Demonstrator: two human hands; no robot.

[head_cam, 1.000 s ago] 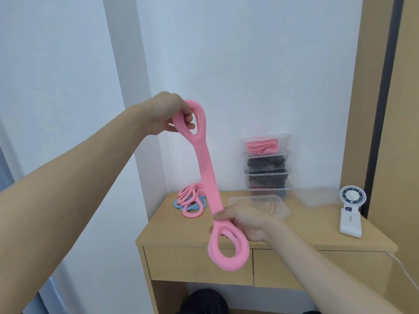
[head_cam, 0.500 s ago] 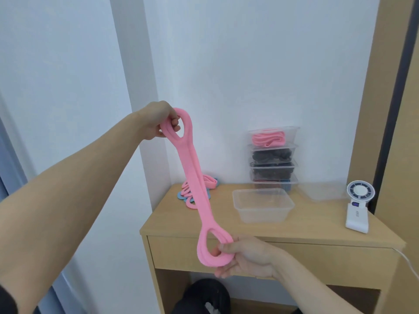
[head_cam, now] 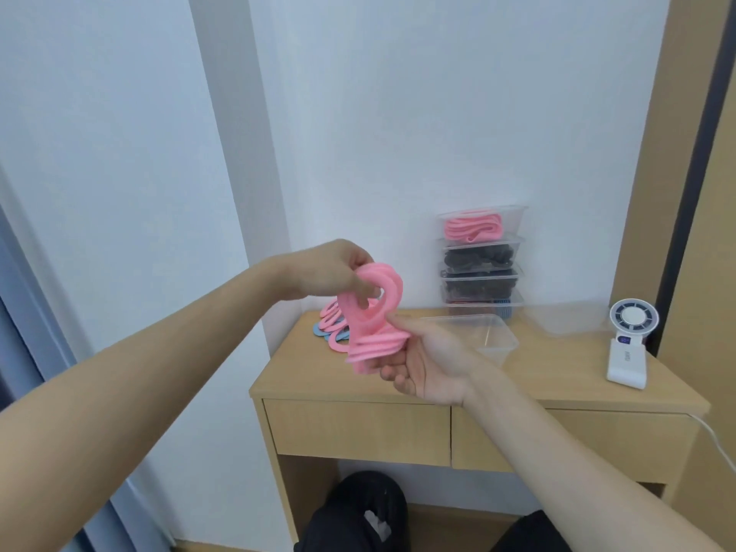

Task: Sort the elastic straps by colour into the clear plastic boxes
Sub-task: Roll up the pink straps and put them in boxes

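Fingers (head_cam: 361, 300) of the left hand (head_cam: 326, 268) curl round the upper loop of the pink elastic strap (head_cam: 378, 308). The right hand (head_cam: 430, 364), palm up, pinches the strap's folded lower end between thumb and bent fingers. The strap hangs in the air between both hands, in front of the tabletop (head_cam: 302, 372) and just left of the open clear plastic box (head_cam: 494, 338). Half a second ago the strap was stretched long between hands well apart. The hands are now close together and the strap is bunched into folds.

pink strap (head_cam: 372, 316) now bunched, hands closer together
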